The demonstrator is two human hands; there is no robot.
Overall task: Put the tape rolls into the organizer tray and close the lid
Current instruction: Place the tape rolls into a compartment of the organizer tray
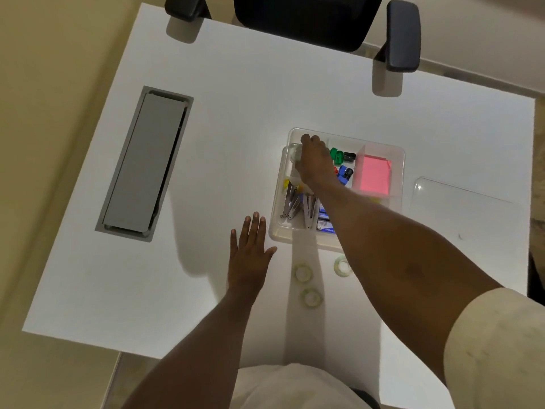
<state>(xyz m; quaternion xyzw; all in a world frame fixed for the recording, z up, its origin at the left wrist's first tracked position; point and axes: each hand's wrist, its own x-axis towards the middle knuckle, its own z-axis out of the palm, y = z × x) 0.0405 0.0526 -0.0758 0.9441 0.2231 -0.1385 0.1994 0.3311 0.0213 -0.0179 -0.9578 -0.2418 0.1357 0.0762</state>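
Observation:
A clear plastic organizer tray [398, 160] sits on the white desk, right of centre, its lid off. My right hand [315, 160] reaches into the tray's far left compartment, fingers curled around a clear tape roll [295, 154] that is mostly hidden by the hand. Three clear tape rolls lie on the desk in front of the tray: one [302, 272] at the left, one [311, 297] nearer me, one [342, 265] partly under my right forearm. The clear lid [460, 208] lies flat to the right of the tray. My left hand [250, 255] rests flat on the desk, fingers spread, left of the tray.
The tray also holds staplers [295, 203], staple boxes [324, 222], coloured sharpeners [342, 163] and pink sticky notes [374, 174]. A grey cable hatch [147, 160] is set into the desk at the left. A black office chair [309, 22] stands at the far edge.

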